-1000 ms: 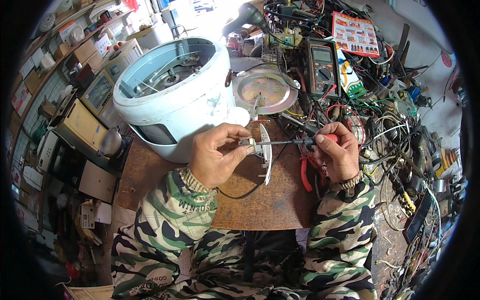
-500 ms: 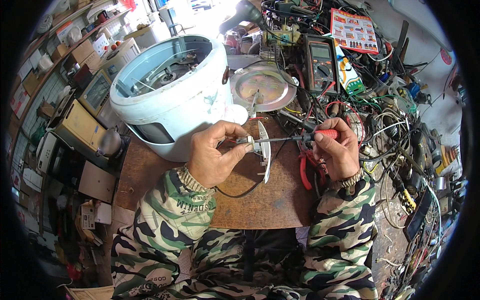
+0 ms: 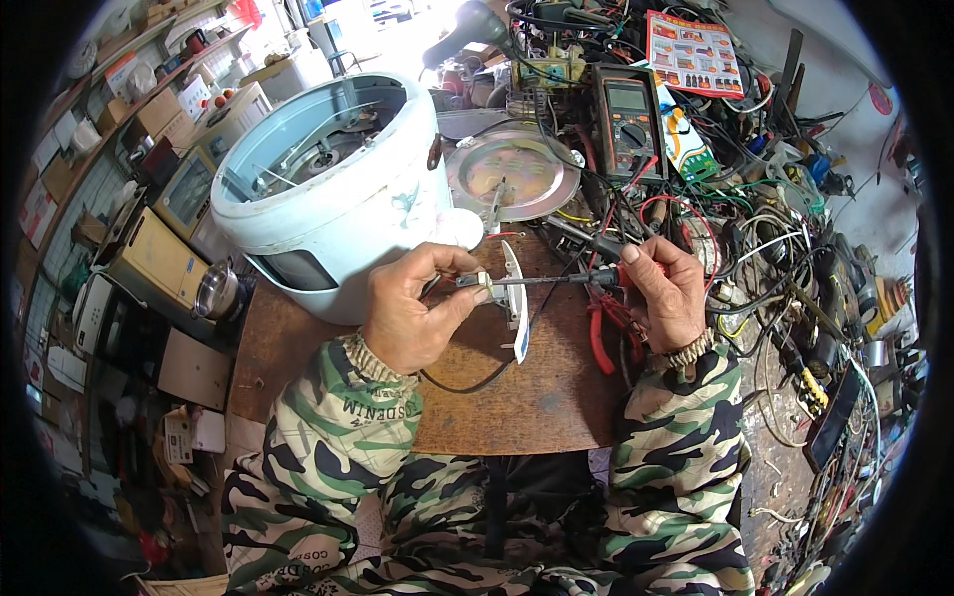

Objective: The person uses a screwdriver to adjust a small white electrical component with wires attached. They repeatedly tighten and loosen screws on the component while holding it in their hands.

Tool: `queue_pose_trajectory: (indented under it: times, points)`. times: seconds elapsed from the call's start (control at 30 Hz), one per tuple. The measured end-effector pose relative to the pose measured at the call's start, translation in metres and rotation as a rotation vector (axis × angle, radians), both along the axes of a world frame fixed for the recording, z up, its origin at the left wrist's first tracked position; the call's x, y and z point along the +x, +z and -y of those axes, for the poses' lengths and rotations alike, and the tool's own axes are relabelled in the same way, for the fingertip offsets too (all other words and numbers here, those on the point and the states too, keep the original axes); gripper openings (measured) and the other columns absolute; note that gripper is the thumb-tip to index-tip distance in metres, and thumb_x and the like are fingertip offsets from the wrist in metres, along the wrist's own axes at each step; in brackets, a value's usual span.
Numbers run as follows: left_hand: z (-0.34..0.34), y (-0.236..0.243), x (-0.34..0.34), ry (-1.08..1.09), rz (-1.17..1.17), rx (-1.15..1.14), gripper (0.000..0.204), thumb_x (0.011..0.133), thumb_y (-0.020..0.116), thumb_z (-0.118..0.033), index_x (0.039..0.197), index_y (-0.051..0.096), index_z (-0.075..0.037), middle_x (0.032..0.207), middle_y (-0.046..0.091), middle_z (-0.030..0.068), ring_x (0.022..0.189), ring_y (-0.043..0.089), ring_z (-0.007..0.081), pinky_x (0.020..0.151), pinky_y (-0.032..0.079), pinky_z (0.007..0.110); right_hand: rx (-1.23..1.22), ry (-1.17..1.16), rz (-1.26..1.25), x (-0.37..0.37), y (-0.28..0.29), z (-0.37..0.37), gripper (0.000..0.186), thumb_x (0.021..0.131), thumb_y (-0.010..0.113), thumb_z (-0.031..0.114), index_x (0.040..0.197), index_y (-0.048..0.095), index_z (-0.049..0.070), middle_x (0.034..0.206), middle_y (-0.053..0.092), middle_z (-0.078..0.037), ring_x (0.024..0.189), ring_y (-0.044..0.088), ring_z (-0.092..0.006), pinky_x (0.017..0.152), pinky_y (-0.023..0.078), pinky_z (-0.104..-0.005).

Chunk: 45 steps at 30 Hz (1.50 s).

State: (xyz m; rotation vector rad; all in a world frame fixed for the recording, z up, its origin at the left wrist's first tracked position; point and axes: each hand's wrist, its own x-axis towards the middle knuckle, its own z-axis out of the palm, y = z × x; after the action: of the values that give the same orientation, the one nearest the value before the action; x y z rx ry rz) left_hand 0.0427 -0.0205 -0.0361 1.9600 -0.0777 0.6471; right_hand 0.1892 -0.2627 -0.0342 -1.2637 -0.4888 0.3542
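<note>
Between its thumb and fingertips, my left hand [image 3: 405, 310] pinches a small pale block-like part [image 3: 483, 281], joined to a curved white plastic panel [image 3: 517, 313] that stands on edge. My right hand [image 3: 668, 296] is closed round the red handle of a screwdriver [image 3: 556, 279]. The shaft lies level across the panel's edge, its tip at or close to the small part; exact contact is hidden. A dark cable [image 3: 467, 385] curves below the panel. Red-handled pliers [image 3: 602, 341] lie on the wooden table [image 3: 477, 422] beside my right hand.
A pale blue rice cooker body [image 3: 383, 214], open on top, stands at the left. Behind the panel lies a round metal plate [image 3: 522, 179]. A multimeter [image 3: 628, 127] and heaped wires [image 3: 775, 233] fill the right. Crowded shelves [image 3: 149, 114] line the far left.
The screwdriver's handle now sits deeper in my right hand, with less red showing. The white panel has turned slightly, and my left hand keeps its pinch. The whole view has shifted a little.
</note>
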Motion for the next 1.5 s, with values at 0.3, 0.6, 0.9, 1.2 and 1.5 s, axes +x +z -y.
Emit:
queue_pose_trajectory:
  times: [0.3,0.6,0.9,1.2,1.5]
  points:
    - [0.001,-0.004,0.006,-0.062,0.01,0.026,0.025,0.086,0.071,0.006,0.109,0.059,0.008,0.103,0.065,0.0133,0.098,0.065,0.0166,0.09,0.053,0.029,-0.029,-0.029,0.023,0.007,-0.007,0.01,0.016,0.093,0.069,0.015,0.088,0.062,0.002,0.068,0.057,0.003,0.053,0.044,-0.0034,0.048,0.032,-0.0203]
    - [-0.001,-0.001,-0.002,-0.032,-0.017,0.048,0.026,0.086,0.072,0.005,0.108,0.059,0.008,0.102,0.066,0.0134,0.097,0.066,0.0168,0.09,0.054,0.03,-0.069,-0.064,-0.006,0.01,-0.007,0.003,0.017,0.089,0.074,0.011,0.093,0.06,0.002,0.07,0.059,0.001,0.056,0.05,-0.0052,0.051,0.038,-0.0205]
    - [0.0,-0.004,0.0,-0.056,0.001,0.013,0.024,0.087,0.072,0.004,0.107,0.06,0.008,0.101,0.067,0.0131,0.095,0.066,0.0162,0.087,0.055,0.029,-0.146,-0.013,0.039,0.007,0.003,0.003,0.018,0.091,0.071,0.011,0.099,0.059,0.002,0.072,0.06,0.001,0.057,0.05,-0.0051,0.052,0.038,-0.0213]
    - [0.002,-0.001,-0.001,-0.058,-0.02,0.055,0.024,0.087,0.072,0.004,0.107,0.06,0.008,0.101,0.067,0.0133,0.095,0.066,0.0155,0.087,0.055,0.029,0.003,-0.03,0.053,0.006,-0.003,0.006,0.016,0.088,0.075,0.013,0.085,0.063,0.003,0.068,0.058,0.003,0.059,0.047,-0.0036,0.053,0.037,-0.0209]
    - [0.006,-0.003,0.0,-0.096,-0.059,-0.009,0.026,0.087,0.072,0.003,0.109,0.059,0.008,0.103,0.067,0.0127,0.095,0.065,0.0149,0.086,0.054,0.029,-0.069,-0.118,0.145,0.006,-0.002,0.005,0.021,0.091,0.074,0.018,0.084,0.06,0.004,0.066,0.055,0.005,0.052,0.042,-0.0018,0.047,0.031,-0.0198]
